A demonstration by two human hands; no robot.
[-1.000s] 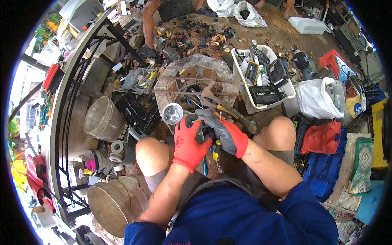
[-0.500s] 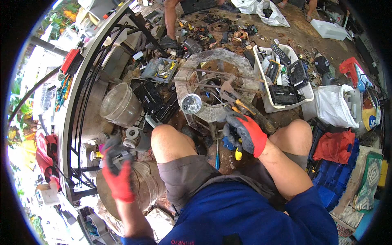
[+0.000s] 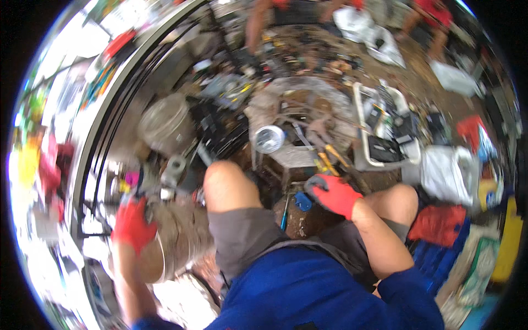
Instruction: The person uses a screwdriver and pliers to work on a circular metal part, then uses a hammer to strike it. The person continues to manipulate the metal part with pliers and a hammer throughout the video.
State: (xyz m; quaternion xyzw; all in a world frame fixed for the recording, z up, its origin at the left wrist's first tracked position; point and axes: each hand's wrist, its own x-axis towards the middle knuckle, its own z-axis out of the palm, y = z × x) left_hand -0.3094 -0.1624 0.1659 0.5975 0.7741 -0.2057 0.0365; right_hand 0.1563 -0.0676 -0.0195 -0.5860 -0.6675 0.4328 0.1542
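Observation:
My left hand [image 3: 133, 223], in a red and grey glove, is out at the left over a worn bucket [image 3: 187, 242]; motion blur smears its fingers. My right hand [image 3: 333, 195], gloved alike, is between my knees with fingers curled; whatever they may hold is hidden. A small blue object [image 3: 302, 202] lies just left of it, near a thin blue tool [image 3: 285, 214]. Beyond are a round silver cup-like piece [image 3: 269, 138] on a worn ring-shaped stand [image 3: 308, 91] and orange-handled tools [image 3: 333, 159].
A white crate of electronics [image 3: 363, 89] and a white bag [image 3: 445, 176] stand right. A metal frame [image 3: 99, 137] runs along the left beside a clear tub [image 3: 165, 124]. Scattered debris [image 3: 302, 52] covers the ground beyond, where other people's legs [image 3: 256, 27] show.
My left hand left the middle, moving left over the bucket, then slightly farther out. My right hand came slightly lower, its fingers curled. The camera view has shifted and blurred.

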